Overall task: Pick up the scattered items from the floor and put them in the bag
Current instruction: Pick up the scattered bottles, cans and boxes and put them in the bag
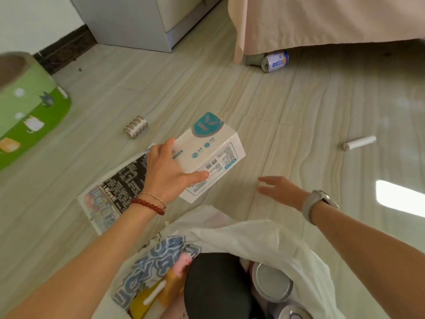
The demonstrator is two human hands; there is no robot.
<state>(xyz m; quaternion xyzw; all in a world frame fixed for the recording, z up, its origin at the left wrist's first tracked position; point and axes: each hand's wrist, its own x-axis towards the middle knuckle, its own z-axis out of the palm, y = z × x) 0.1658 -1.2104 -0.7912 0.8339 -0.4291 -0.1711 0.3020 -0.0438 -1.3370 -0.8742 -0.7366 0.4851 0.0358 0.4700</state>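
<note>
Left hand (169, 168) grips white rectangular cardboard box with teal logo (210, 153), held above floor just beyond open white plastic bag (264, 240). Right hand (279, 188) empty, fingers spread, hovering right of box.

Glossy cardboard box (208, 155), plastic bag (264, 238)

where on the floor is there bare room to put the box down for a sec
Bare floor lies right of the white box, out to the white tube, with only the right hand over it. Another patch lies between the patterned roll and the can. It is crowded left of the box, over the leaflet, and at the bag.
</note>
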